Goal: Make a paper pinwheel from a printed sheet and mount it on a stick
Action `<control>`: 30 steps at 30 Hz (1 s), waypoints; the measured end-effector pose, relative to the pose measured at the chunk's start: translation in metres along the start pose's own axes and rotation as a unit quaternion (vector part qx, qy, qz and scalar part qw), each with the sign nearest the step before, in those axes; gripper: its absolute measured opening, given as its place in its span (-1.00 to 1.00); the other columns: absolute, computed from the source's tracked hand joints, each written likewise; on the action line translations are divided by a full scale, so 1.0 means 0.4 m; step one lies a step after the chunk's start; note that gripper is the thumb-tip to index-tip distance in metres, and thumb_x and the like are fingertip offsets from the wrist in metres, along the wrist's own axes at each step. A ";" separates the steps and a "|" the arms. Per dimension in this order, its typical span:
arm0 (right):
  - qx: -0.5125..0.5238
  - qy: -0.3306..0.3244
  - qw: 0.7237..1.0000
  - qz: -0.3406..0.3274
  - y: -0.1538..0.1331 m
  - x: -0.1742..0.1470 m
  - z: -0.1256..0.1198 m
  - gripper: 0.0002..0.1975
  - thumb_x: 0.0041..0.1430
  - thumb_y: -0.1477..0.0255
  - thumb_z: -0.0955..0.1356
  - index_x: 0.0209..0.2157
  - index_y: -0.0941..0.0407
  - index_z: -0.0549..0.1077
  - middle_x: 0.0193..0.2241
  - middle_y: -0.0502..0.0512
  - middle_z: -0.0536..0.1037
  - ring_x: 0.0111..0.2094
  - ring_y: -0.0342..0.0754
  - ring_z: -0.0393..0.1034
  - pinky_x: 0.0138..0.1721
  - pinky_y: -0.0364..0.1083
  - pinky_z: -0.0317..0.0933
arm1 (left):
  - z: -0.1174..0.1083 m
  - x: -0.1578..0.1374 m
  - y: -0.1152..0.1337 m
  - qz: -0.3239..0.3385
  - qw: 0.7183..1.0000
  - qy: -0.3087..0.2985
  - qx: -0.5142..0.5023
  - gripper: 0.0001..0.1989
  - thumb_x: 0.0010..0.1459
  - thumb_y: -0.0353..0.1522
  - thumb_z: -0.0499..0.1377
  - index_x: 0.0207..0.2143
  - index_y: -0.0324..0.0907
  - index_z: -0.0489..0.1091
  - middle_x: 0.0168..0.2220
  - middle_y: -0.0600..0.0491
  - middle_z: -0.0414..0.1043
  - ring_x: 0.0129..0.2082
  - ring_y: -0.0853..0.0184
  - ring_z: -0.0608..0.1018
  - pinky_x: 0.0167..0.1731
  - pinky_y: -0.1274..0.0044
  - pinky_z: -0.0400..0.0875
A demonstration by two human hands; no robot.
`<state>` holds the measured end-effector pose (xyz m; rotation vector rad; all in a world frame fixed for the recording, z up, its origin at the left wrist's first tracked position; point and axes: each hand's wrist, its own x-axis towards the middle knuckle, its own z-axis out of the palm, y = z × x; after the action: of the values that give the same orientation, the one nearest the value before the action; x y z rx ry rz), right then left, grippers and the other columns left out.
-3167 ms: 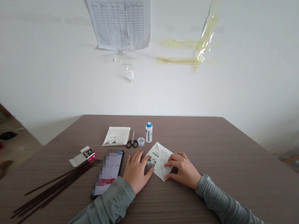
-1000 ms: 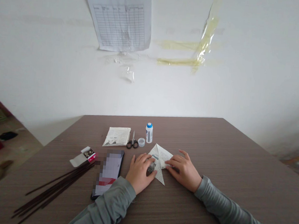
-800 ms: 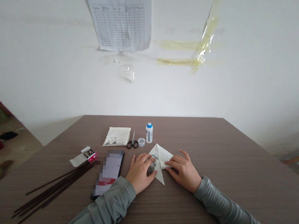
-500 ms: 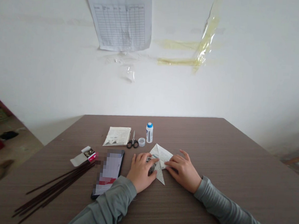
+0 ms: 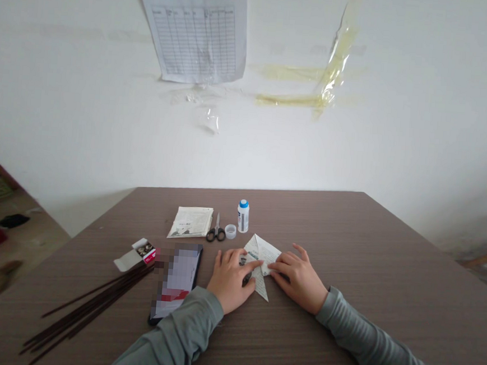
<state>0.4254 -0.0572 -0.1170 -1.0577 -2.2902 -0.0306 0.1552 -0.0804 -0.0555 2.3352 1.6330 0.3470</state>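
A piece of printed paper (image 5: 262, 290), folded into pointed flaps, lies on the table between both hands. My left hand (image 5: 231, 280) rests over its left side, fingers spread and the index stretched out across the folds, pressing it down. At the right edge of the paper, my right hand (image 5: 301, 280) has thumb and index close together on a flap, with the little finger raised. Parts of the paper under the fingers are hidden.
Behind the paper stand a white glue bottle (image 5: 243, 217) with a blue cap and a small clear cup (image 5: 230, 231). Scissors (image 5: 216, 234) lie beside a folded paper stack (image 5: 190, 222). To the left are a phone (image 5: 181, 276), an open small box (image 5: 147, 252) and dark thin sticks (image 5: 94, 303).
My left index finger has shifted slightly to the right across the paper. My right hand and the paper have stayed almost in place.
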 end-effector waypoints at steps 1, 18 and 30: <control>-0.001 -0.002 1.000 0.000 0.000 0.000 0.000 -0.76 0.70 0.37 0.50 0.01 -0.13 0.91 -0.14 0.09 0.90 -0.10 0.22 0.84 0.61 0.51 0.49 | -0.001 0.000 0.001 -0.001 1.000 -0.001 0.002 -0.40 0.49 -0.38 0.47 0.47 0.29 0.82 0.54 -0.16 0.67 0.62 -0.29 0.58 0.77 -0.44 0.25; 0.008 -0.005 1.000 0.009 0.001 0.005 -0.003 -0.73 0.70 0.34 0.48 -0.02 -0.22 0.91 -0.17 0.04 0.86 -0.12 0.22 0.82 0.60 0.49 0.51 | 0.011 0.004 -0.005 0.004 1.000 0.011 -0.006 -0.42 0.45 -0.39 0.49 0.42 0.27 0.85 0.52 -0.18 0.69 0.61 -0.32 0.59 0.75 -0.50 0.23; 0.003 -0.006 1.000 0.009 0.005 0.003 0.003 -0.76 0.67 0.38 0.51 0.03 -0.21 0.90 -0.14 0.08 0.90 -0.07 0.24 0.88 0.63 0.45 0.51 | 0.013 0.000 -0.004 0.004 0.999 0.032 -0.015 -0.45 0.42 -0.40 0.50 0.35 0.26 0.89 0.49 -0.17 0.72 0.58 -0.35 0.62 0.73 -0.48 0.30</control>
<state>0.4257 -0.0546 -0.1179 -1.0775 -2.2912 -0.0099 0.1557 -0.0801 -0.0609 2.3326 1.6354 0.4503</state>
